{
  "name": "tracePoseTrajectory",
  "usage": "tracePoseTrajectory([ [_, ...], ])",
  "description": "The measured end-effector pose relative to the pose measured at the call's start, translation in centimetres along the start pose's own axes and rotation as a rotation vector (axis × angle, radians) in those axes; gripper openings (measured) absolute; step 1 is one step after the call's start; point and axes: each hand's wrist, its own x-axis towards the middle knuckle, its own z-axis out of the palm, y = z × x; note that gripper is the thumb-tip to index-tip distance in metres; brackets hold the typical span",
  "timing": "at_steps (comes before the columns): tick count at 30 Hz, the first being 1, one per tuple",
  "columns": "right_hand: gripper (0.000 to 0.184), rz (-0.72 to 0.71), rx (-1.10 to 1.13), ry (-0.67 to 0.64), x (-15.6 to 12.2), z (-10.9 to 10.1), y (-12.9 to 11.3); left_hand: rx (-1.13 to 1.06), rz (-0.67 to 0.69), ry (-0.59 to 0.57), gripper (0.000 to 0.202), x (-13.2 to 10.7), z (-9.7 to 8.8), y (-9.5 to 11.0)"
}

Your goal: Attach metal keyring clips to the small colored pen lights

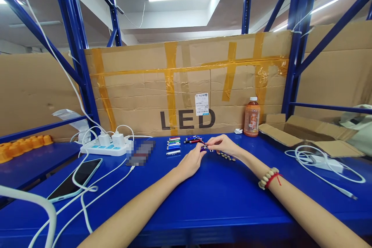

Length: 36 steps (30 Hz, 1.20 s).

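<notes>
Over the middle of the blue table, my left hand (191,162) is closed around a small dark purple metal tube (203,148), which looks like a mini keychain flashlight. My right hand (222,144) meets it with thumb and index finger pinched at the tube's shiny end; what exactly these fingertips grip is too small to make out. Left of the hands lies a neat row of small coloured metal tubes (173,146). Behind the fingers is a loose group of similar tubes (194,138). Several small round discs, seemingly button cells (226,156), lie under my right hand.
At left are a white power strip (106,147) with chargers, a phone (76,178) and trailing white cables (95,180). An orange drink bottle (252,118), an open cardboard box (305,130) and a coiled cable (328,162) stand at right. A cardboard sheet (139,97) backs the table.
</notes>
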Motion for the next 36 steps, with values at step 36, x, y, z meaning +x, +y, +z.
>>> tracePoseTrajectory([
  [36,0.045,0.043,-0.153,-0.071,-0.9,0.8,-0.4,-0.026,0.111,0.012,0.023,-0.3,0.0,-0.6],
])
